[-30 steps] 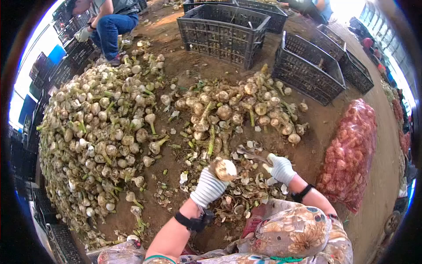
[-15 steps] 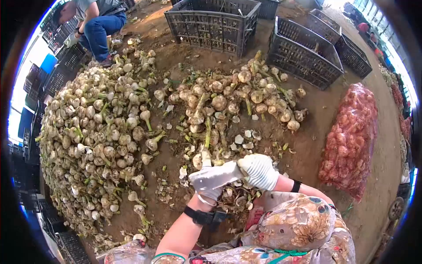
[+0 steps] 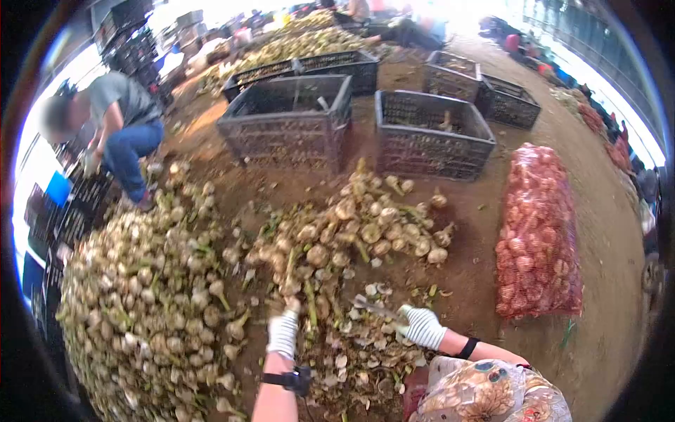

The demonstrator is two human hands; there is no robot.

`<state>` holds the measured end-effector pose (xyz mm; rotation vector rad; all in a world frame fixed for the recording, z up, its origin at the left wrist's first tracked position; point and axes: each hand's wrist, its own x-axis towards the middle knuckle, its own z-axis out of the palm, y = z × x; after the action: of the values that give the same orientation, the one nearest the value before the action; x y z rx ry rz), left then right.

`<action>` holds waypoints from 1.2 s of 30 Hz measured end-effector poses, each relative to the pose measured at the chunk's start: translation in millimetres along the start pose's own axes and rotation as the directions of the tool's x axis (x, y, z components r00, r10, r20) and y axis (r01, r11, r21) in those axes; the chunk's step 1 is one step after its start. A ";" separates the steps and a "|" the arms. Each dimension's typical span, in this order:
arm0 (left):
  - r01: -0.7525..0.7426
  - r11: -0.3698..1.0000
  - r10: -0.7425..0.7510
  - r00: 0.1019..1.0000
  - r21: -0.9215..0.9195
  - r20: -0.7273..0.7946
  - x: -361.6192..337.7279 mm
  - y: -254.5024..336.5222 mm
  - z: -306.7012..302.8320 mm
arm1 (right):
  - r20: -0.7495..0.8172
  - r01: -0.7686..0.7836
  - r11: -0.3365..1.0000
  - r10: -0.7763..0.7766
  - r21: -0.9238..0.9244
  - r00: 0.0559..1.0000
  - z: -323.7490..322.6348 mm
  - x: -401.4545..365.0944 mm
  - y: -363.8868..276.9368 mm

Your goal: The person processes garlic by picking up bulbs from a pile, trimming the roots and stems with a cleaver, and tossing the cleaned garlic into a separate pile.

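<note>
My left hand, in a striped white glove, reaches to the near-left edge of a small heap of garlic bulbs. Its fingertips are blurred beside the bulbs, and whether they grip one cannot be made out. My right hand, gloved alike, is closed around a broad-bladed knife. The blade points left and away from me, over the ground scattered with garlic skins and trimmings.
A large garlic pile spreads on the left, with a crouching person behind it. Black plastic crates stand beyond the heap. A full red mesh sack stands on the right.
My hands have parted: the left moved left to the garlic heap, while the right drew the knife away from it. My view has tilted up, showing more crates and people behind.
</note>
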<state>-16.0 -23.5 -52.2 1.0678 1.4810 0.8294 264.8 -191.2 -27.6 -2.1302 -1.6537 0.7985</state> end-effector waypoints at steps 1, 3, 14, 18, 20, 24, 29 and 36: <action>0.017 0.993 -0.009 0.997 -0.115 0.071 -9.4 -10.4 22.9 | 0.081 -0.054 0.998 0.055 -0.010 0.995 3.3 -2.1 1.3; -0.013 0.669 -0.078 0.993 0.743 0.088 30.7 -65.3 43.6 | 0.103 -0.049 0.998 0.046 0.033 0.994 8.2 -8.9 3.0; 0.295 0.951 -0.179 0.765 -0.090 0.618 -108.6 -46.5 18.9 | -0.030 0.009 0.546 0.030 0.838 0.999 -6.6 12.5 -7.0; -0.044 0.995 -0.035 0.653 0.084 0.757 -121.9 -102.1 25.9 | 0.323 -0.290 0.256 -0.098 0.922 0.941 -12.1 13.8 -22.4; 0.060 0.991 -0.129 0.620 0.117 0.774 -124.3 -85.4 36.2 | 0.294 -0.236 0.327 -0.138 0.915 0.946 -0.3 0.6 -32.3; 0.129 0.992 -0.111 0.856 -0.001 0.504 -136.1 -28.6 55.8 | 0.144 -0.024 0.588 -0.158 0.808 0.977 -34.4 -22.6 -86.9; 0.020 0.949 0.140 0.868 -0.316 0.476 -117.0 -15.9 39.6 | -0.161 0.521 0.849 -0.504 0.089 0.849 -46.9 -3.1 -52.0; 0.397 0.790 0.137 0.629 -0.468 0.765 -105.6 -40.2 27.7 | 0.081 0.566 0.824 -0.566 0.026 0.821 -50.5 -13.5 -71.6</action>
<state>5.8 -137.7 -56.3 0.6446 0.4641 0.5398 237.7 -180.5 56.2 -1.4668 -2.1680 0.6958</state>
